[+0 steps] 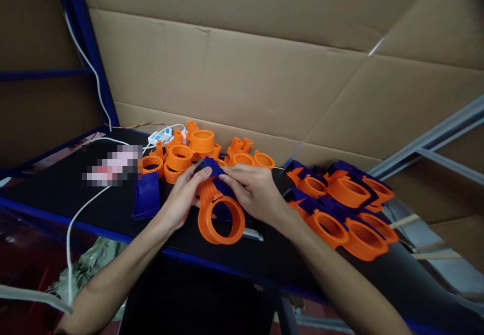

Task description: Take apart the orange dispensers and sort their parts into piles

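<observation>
My left hand and my right hand meet over an orange plastic ring part with a stem, held just above the black table. Both hands pinch a dark blue piece at the top of the ring's stem. The ring's open loop hangs toward me below my fingers. A flat stack of blue pieces lies just left of my left hand.
A pile of bare orange rings sits behind my hands. Several orange rings with blue pieces fitted lie at the right. A white cable and a small connector are at the left. Cardboard walls stand behind.
</observation>
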A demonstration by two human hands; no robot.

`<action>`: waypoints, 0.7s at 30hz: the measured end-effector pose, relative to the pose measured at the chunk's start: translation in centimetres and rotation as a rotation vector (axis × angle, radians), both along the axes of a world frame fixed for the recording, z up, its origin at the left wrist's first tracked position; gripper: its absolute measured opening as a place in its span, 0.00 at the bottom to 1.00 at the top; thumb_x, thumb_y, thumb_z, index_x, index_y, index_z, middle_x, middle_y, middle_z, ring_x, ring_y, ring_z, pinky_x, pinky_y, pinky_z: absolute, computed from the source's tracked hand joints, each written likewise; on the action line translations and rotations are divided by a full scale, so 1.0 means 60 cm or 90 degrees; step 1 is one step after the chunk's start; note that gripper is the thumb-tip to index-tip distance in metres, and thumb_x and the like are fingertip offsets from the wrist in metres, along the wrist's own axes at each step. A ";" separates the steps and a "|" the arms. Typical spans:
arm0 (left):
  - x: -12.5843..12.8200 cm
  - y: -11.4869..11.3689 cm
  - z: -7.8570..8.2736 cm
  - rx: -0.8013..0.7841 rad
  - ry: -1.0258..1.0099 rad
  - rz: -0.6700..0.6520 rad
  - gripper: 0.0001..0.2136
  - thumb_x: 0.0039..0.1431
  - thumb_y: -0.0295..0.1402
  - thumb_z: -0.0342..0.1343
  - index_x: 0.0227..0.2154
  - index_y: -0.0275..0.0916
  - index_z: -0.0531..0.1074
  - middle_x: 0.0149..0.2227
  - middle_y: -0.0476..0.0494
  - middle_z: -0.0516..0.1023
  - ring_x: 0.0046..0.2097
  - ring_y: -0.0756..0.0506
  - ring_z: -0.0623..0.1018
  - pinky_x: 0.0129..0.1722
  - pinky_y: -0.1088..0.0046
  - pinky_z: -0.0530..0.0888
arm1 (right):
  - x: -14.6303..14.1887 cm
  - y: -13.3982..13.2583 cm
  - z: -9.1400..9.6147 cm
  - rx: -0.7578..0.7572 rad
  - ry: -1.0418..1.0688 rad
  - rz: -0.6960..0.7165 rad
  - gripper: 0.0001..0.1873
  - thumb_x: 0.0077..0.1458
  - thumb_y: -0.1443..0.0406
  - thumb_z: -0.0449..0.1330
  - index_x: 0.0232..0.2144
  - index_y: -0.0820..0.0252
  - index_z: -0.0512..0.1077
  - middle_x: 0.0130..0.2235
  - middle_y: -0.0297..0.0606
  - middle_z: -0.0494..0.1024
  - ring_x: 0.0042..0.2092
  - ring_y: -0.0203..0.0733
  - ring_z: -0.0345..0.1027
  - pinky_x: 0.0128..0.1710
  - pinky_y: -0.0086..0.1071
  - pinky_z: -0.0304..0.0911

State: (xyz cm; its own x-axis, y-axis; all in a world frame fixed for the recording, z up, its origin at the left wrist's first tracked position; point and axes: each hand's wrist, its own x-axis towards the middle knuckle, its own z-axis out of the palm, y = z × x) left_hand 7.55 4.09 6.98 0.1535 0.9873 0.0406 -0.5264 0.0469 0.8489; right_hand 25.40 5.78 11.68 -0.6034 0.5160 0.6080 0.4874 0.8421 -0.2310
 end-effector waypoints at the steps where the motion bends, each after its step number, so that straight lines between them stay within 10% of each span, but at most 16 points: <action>1: 0.000 0.001 0.000 -0.001 0.000 0.003 0.20 0.57 0.40 0.62 0.50 0.37 0.74 0.43 0.38 0.82 0.35 0.40 0.83 0.18 0.73 0.79 | -0.001 0.002 0.001 -0.002 0.004 0.007 0.13 0.66 0.66 0.54 0.42 0.63 0.79 0.34 0.40 0.81 0.31 0.36 0.70 0.34 0.30 0.67; 9: -0.010 -0.020 0.012 0.010 0.000 -0.046 0.17 0.57 0.44 0.62 0.43 0.38 0.74 0.32 0.41 0.82 0.36 0.34 0.84 0.19 0.68 0.79 | 0.017 0.014 0.016 -0.046 0.073 -0.109 0.14 0.64 0.63 0.56 0.36 0.60 0.82 0.35 0.38 0.84 0.32 0.39 0.76 0.34 0.30 0.66; 14: -0.013 -0.027 0.024 0.009 -0.041 -0.056 0.20 0.57 0.43 0.61 0.49 0.39 0.73 0.41 0.37 0.82 0.40 0.32 0.84 0.23 0.63 0.82 | 0.029 0.046 0.041 -0.054 0.039 -0.260 0.14 0.61 0.59 0.59 0.38 0.60 0.82 0.33 0.37 0.83 0.31 0.40 0.74 0.34 0.31 0.63; 21: -0.064 -0.010 0.046 0.052 -0.105 0.001 0.26 0.62 0.55 0.51 0.46 0.34 0.74 0.29 0.40 0.80 0.30 0.38 0.83 0.15 0.72 0.76 | -0.017 0.096 0.028 -0.322 0.060 -0.263 0.22 0.56 0.68 0.59 0.54 0.60 0.71 0.24 0.29 0.76 0.20 0.33 0.65 0.23 0.26 0.60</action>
State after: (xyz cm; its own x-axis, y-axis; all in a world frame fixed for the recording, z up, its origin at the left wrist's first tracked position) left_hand 3.69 3.47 9.72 0.1371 0.9800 0.1445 -0.6585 -0.0188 0.7523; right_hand 24.35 11.56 13.37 -0.2502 0.9298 0.2700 0.7052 0.3661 -0.6071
